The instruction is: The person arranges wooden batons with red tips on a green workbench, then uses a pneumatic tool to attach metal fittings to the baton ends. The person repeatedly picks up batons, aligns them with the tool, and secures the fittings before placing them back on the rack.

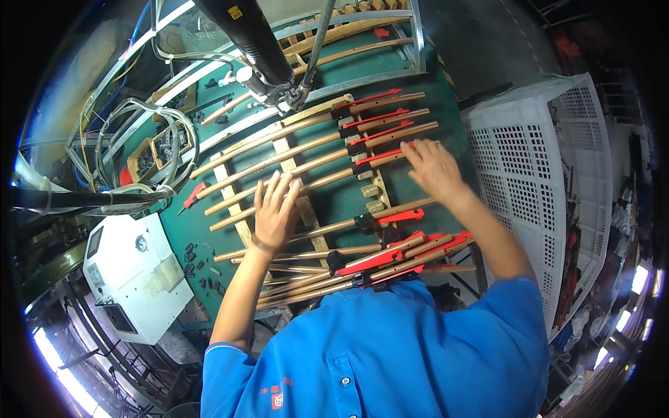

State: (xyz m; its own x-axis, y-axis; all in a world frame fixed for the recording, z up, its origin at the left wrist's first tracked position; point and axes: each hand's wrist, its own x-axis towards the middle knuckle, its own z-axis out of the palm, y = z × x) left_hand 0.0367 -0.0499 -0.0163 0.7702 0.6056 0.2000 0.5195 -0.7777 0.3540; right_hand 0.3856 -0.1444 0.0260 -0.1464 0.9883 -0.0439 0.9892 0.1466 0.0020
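Copper-coloured tubes (268, 161) lie side by side across a notched wooden rack (282, 146), each with a black fitting and a long red lever at the right part. My left hand (274, 212) is over the lower tubes of the row, fingers spread; whether it touches them I cannot tell. My right hand (437, 169) is open at the right end of the fourth tube, its fingertips by the tip of that tube's red lever (383, 155). Nearer my body, more tubes with red levers (390, 258) lie in a crossing pile.
A black cylindrical tool (247, 35) hangs over the table's far side. Cables loop at the left, near bins of small parts (167, 143). A white machine (136, 275) stands at lower left, loose black pieces (205, 268) beside it. White perforated crates (519, 160) stand right.
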